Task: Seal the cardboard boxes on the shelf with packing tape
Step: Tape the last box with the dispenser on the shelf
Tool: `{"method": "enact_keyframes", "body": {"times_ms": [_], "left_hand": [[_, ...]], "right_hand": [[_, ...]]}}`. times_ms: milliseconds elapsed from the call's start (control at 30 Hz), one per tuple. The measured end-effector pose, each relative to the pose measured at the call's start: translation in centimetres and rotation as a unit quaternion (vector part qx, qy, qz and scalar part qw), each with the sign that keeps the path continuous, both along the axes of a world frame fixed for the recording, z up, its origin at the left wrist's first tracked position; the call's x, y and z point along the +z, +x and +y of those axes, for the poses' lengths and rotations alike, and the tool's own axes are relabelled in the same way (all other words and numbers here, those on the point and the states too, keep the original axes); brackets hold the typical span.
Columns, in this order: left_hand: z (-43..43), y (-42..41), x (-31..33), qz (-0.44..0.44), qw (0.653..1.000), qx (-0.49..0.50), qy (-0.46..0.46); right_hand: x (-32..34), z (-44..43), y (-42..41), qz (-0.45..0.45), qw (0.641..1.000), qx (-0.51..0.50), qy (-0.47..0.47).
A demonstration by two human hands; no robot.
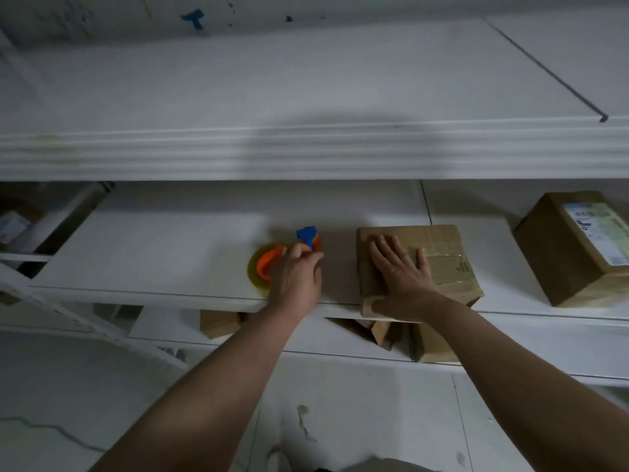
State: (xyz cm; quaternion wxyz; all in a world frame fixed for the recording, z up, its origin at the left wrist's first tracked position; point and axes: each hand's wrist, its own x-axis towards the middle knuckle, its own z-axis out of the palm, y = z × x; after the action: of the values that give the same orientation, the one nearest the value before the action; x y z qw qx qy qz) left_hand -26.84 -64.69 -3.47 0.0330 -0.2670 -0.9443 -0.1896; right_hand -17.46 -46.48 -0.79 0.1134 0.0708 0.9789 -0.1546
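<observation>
Brown cardboard box sits at the near edge of the white shelf, with clear tape across its top. The right hand lies flat on it, fingers spread. Just left, the left hand grips an orange-and-blue tape dispenser. A labelled box stands farther right.

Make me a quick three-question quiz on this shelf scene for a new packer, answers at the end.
1. True or false: the right hand lies flat on the cardboard box.
2. What does the left hand grip? A) scissors B) tape dispenser C) marker
3. Fill in: the labelled box stands to the ___ of the pressed one.
Key: 1 true; 2 B; 3 right.
</observation>
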Motion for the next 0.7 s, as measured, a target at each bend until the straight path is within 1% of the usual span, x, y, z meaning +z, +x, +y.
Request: {"method": "enact_keyframes", "body": {"times_ms": [33, 67, 100, 133, 167, 200, 233, 267, 300, 333, 400, 467, 500, 533, 600, 633, 700], "left_hand": [[1.2, 0.6, 1.0, -0.033, 0.998, -0.001, 0.062], [2.4, 1.2, 1.7, -0.066, 0.992, -0.006, 0.106], [3.6, 1.9, 2.4, -0.090, 0.988, -0.012, 0.128], [4.6, 2.7, 2.9, -0.105, 0.985, -0.014, 0.135], [5.6, 3.5, 3.1, -0.121, 0.984, -0.016, 0.131], [6.6, 4.3, 3.2, -0.147, 0.982, -0.013, 0.118], [7.3, 5.0, 3.1, -0.185, 0.977, -0.004, 0.104], [8.0, 5.7, 2.9, -0.234, 0.967, 0.011, 0.096], [8.5, 6.2, 2.6, -0.283, 0.953, 0.031, 0.101], [8.8, 6.6, 2.3, -0.317, 0.940, 0.048, 0.118], [9.1, 6.7, 1.9, -0.343, 0.922, 0.073, 0.162], [9.0, 6.7, 1.6, -0.369, 0.902, 0.096, 0.204], [8.9, 6.6, 1.4, -0.385, 0.890, 0.103, 0.220], [8.8, 6.5, 1.2, -0.394, 0.883, 0.105, 0.231], [8.6, 6.3, 1.0, -0.407, 0.879, 0.097, 0.227], [8.4, 6.0, 1.0, -0.413, 0.878, 0.095, 0.221], [8.3, 5.7, 1.3, -0.426, 0.875, 0.092, 0.209]], "right_hand": [[0.5, 0.5, 0.2, 0.028, 0.995, -0.024, -0.091], [1.1, 0.9, 0.6, 0.071, 0.978, -0.060, -0.186], [1.3, 1.5, 1.1, 0.124, 0.954, -0.099, -0.254], [1.2, 2.2, 1.7, 0.183, 0.940, -0.128, -0.256], [0.9, 3.0, 2.1, 0.231, 0.941, -0.149, -0.200], [0.5, 3.8, 2.5, 0.258, 0.943, -0.164, -0.133], [-0.1, 4.6, 2.9, 0.265, 0.944, -0.179, -0.083], [-0.6, 5.3, 3.2, 0.244, 0.947, -0.198, -0.062], [-1.0, 5.7, 3.6, 0.203, 0.950, -0.224, -0.074], [-1.1, 6.0, 3.7, 0.157, 0.947, -0.257, -0.113], [-1.4, 6.9, 3.7, 0.098, 0.925, -0.316, -0.186], [-1.2, 7.6, 3.6, 0.075, 0.906, -0.343, -0.237], [-1.2, 8.0, 3.6, 0.075, 0.888, -0.353, -0.285], [-1.3, 8.3, 3.7, 0.073, 0.860, -0.362, -0.350], [-1.4, 8.6, 4.0, 0.063, 0.795, -0.371, -0.475], [-1.3, 8.6, 4.2, 0.059, 0.782, -0.369, -0.499], [-1.4, 8.7, 4.2, 0.054, 0.784, -0.361, -0.502]]}}
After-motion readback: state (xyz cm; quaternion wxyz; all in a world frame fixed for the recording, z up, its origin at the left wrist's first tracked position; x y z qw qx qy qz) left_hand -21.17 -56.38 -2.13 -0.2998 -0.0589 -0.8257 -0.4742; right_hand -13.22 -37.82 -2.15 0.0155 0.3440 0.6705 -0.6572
